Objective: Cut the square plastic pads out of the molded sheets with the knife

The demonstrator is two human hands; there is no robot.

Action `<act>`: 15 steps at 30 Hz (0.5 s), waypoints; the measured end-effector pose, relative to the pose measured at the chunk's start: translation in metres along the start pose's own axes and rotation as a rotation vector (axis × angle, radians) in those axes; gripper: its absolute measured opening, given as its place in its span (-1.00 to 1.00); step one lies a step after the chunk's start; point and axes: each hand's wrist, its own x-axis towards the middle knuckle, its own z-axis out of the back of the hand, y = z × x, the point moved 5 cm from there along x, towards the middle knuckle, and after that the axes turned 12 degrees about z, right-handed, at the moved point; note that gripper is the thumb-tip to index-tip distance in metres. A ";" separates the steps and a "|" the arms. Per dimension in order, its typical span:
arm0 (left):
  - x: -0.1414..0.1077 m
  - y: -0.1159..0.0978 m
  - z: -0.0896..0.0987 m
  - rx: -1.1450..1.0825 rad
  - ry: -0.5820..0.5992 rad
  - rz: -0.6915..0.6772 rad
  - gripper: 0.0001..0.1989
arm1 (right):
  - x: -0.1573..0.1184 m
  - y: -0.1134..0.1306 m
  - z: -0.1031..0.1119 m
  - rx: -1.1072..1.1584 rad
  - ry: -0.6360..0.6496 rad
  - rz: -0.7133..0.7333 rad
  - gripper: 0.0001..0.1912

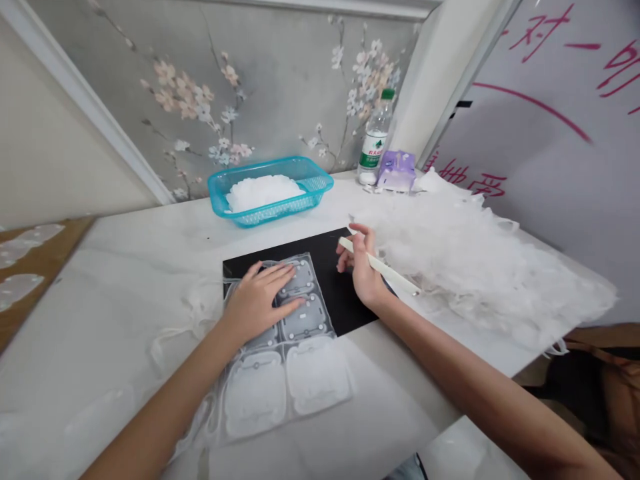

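A clear sheet of moulded plastic pieces (305, 317) lies partly on a black mat (350, 303) and partly on the white table. My left hand (257, 300) rests flat on the sheet's upper left part, fingers spread. Over the right side of the mat, my right hand (363, 267) is closed around a pale, long-handled tool (393, 275), whose handle slants down to the right. What the tool's tip looks like is too small to tell.
A blue basket (315, 195) holding white pieces stands at the back. Behind on the right are a bottle (373, 150) and a purple pack (397, 172). Clear plastic scraps (490, 260) are heaped on the right. More strips lie left of the sheet.
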 end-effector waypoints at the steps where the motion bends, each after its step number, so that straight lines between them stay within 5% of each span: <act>1: 0.001 0.001 -0.004 -0.025 0.068 0.003 -0.37 | -0.001 0.002 -0.001 0.041 0.001 -0.012 -0.69; 4: 0.003 0.004 -0.012 -0.043 0.200 0.012 -0.21 | -0.007 0.005 -0.013 0.085 0.146 -0.051 -0.70; 9: 0.006 0.008 -0.019 -0.011 0.240 0.011 -0.15 | -0.021 -0.002 -0.036 0.146 0.423 -0.187 -0.67; 15: 0.006 0.010 -0.022 -0.024 0.232 -0.003 -0.15 | -0.020 -0.002 -0.039 0.069 0.553 -0.090 -0.76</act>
